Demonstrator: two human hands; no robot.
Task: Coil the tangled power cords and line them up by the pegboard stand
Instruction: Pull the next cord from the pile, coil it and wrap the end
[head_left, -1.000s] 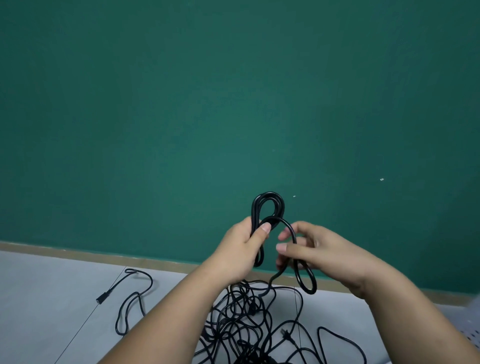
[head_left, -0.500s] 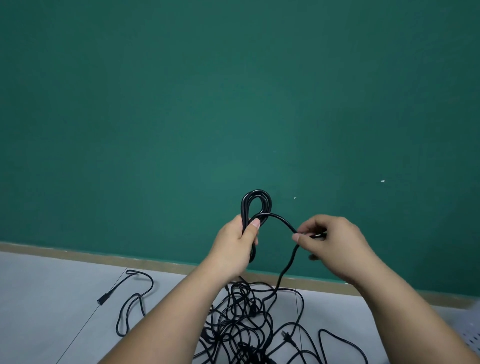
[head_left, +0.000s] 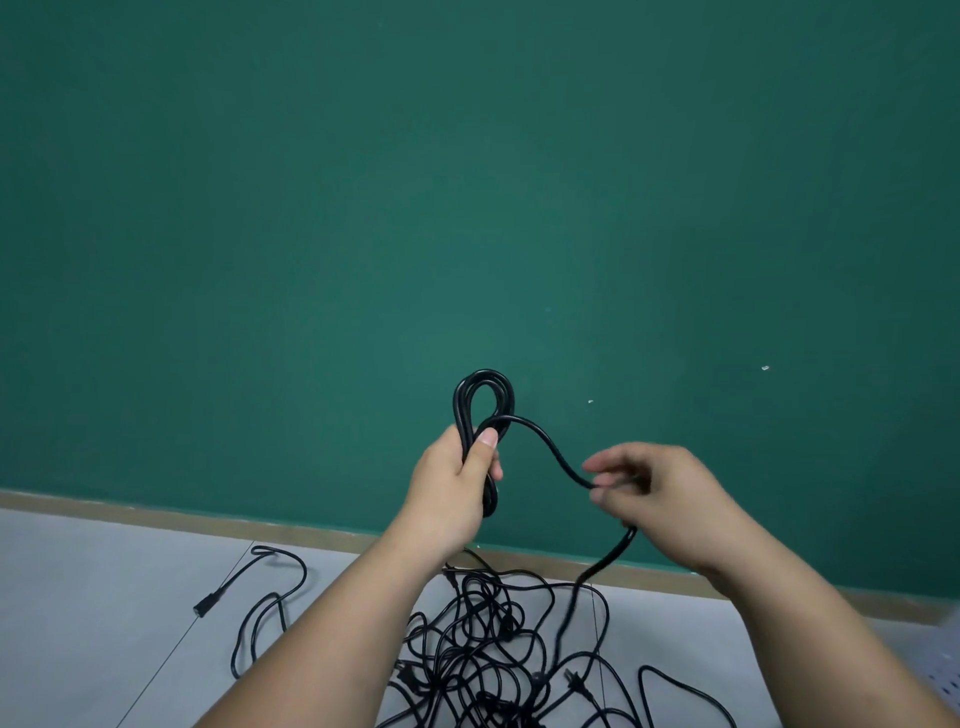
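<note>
Coiling is the step in hand in the head view. The left hand (head_left: 452, 488) grips a coil (head_left: 483, 400) of a few black loops, thumb clamped across them, raised before the green wall (head_left: 363, 208). From the coil the cord (head_left: 550, 446) arcs right into the right hand (head_left: 660, 493), whose blurred fingers curl loosely round it. The cord then drops to the tangle (head_left: 493, 639) on the grey surface (head_left: 104, 597), mid-way along its far edge. A plug (head_left: 203, 608) with its lead lies further left. Whether the perforated corner (head_left: 946, 693) at lower right is the pegboard stand, I cannot tell. The next move likely calls for drawing slack free of the tangle and laying a matching loop into the left grip without snagging.
</note>
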